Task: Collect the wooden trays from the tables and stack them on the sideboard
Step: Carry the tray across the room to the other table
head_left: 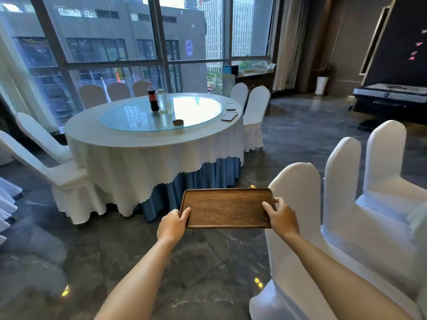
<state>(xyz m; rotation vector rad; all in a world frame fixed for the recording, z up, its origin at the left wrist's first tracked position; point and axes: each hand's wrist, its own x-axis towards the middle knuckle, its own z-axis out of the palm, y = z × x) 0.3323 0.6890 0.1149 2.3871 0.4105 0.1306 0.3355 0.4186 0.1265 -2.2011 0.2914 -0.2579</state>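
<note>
Two bare forearms reach forward from the bottom edge. Left hand (172, 224) grips the left short edge of one wooden tray (227, 207); thumb on top of the rim, fingers (186, 214) curled under it. Right hand (282, 218) grips the right short edge likewise, thumb on top, the rest wrapped around the rim. Tray: dark brown wood, visible grain, rectangular with rounded corners, low raised lip, nothing on it. It is held roughly level in the air above the floor (208, 262), which is dark grey polished stone, veined and reflective.

Right of the tray: three chairs (346, 204) in smooth white fabric covers, rounded backs, in a row.

Beyond the tray: one round table. The tabletop (147, 140) is covered by a white cloth with a scalloped hem over a pleated blue skirt (208, 176). One round glass turntable (161, 114) sits on it. On the glass: one dark cola bottle (153, 98) with a red cap, one clear jar just beside it, one small dark round dish (178, 122). On the cloth at right: two flat phones (229, 116).

Behind: floor-to-ceiling windows (111, 42), dark metal frames.
</note>
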